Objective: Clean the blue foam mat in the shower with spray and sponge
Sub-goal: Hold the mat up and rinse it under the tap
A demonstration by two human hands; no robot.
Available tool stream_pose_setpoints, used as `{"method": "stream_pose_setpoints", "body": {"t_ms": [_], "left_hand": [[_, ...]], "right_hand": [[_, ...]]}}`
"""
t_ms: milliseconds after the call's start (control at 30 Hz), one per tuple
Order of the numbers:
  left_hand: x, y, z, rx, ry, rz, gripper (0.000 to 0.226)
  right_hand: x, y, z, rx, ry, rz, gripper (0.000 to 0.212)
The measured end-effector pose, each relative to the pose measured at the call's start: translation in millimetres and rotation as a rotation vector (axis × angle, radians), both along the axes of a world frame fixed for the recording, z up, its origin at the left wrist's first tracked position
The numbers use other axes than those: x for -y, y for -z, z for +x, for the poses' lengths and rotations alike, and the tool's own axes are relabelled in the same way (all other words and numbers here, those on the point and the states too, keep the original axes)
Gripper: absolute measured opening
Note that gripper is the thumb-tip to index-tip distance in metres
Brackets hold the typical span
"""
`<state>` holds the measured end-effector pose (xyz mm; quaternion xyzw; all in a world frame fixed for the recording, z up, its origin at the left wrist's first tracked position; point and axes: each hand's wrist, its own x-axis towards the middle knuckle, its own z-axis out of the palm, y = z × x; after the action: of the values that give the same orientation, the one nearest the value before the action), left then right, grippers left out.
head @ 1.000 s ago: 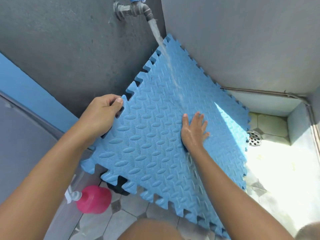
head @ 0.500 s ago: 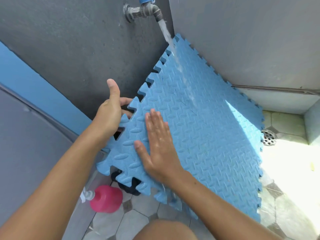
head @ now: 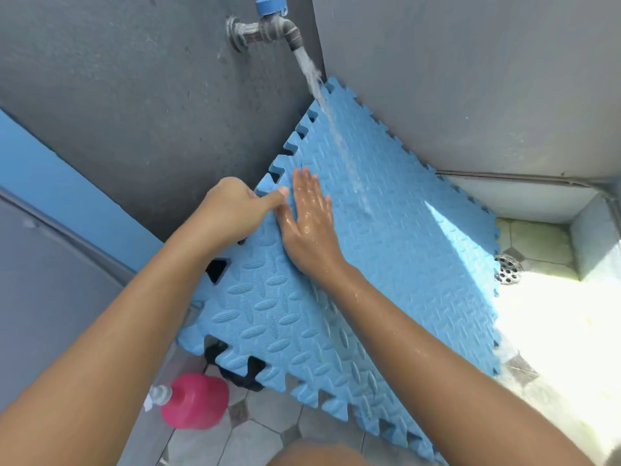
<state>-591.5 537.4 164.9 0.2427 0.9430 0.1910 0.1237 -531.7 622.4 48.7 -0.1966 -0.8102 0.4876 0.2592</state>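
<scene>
Blue foam mat, likely light, bendy and slick under running water, best held at toothed edge, centre frame, pinched there by left grip, right grip spread flat, holding nothing.

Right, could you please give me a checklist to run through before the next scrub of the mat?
1. Left hand grips blue foam mat edge: ok.
2. Right hand lies flat on mat: ok.
3. Tap water lands on mat: ok.
4. Sponge in hand: not ok, none visible.
5. Pink bottle on floor beside mat: ok.
6. Drain uncovered: ok.
</scene>
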Motion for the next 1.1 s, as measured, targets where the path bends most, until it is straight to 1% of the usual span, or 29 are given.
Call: {"method": "stream_pose_setpoints", "body": {"t_ms": [100,233,333,433,500,533,567,600,667,700,767,833,900,1000,1067,1100], "left_hand": [[-14,9,-12,-0.155,0.006,-0.021,0.071],[-17,11,-11,-0.246,0.096,0.043,0.062],[-12,15,-11,-0.305,0.165,0.103,0.060],[-12,18,-9,-0.318,0.204,0.156,0.050],[-13,18,-6,-0.326,0.215,0.169,0.046],[-13,18,-5,-0.323,0.217,0.171,0.045],[-13,17,-5,-0.314,0.220,0.176,0.044],[-14,17,-4,-0.308,0.222,0.186,0.042],[-14,17,-2,-0.302,0.222,0.203,0.040],[-15,18,-2,-0.304,0.223,0.203,0.040],[-14,20,-3,-0.318,0.225,0.192,0.039],[-15,20,-4,-0.327,0.218,0.194,0.038],[-16,18,-4,-0.329,0.207,0.197,0.038],[-17,19,-1,-0.324,0.201,0.189,0.038],[-18,19,2,-0.316,0.189,0.185,0.038],[-19,18,3,-0.312,0.186,0.184,0.039]], "right_hand": [[-31,-4,-12,-0.005,0.034,-0.060,0.065],[-97,-32,-58,-0.033,0.152,-0.165,0.070],[-139,-48,-91,0.038,0.145,-0.128,0.071],[-174,-44,-101,0.081,0.114,-0.106,0.068],[-206,-21,-95,0.131,0.124,-0.087,0.071],[-228,0,-90,0.153,0.188,-0.091,0.074],[-251,28,-80,0.173,0.285,-0.142,0.075],[-271,58,-67,0.220,0.382,-0.199,0.072],[-300,124,-27,0.365,0.535,-0.286,0.065],[-303,147,-4,0.448,0.573,-0.308,0.067],[-291,162,25,0.519,0.623,-0.342,0.073],[-272,149,27,0.478,0.623,-0.285,0.070],[-237,117,18,0.360,0.573,-0.223,0.068],[-146,67,9,0.158,0.378,-0.130,0.065],[-81,46,16,0.052,0.267,-0.029,0.062],[-55,41,24,-0.007,0.245,0.016,0.061]]}}
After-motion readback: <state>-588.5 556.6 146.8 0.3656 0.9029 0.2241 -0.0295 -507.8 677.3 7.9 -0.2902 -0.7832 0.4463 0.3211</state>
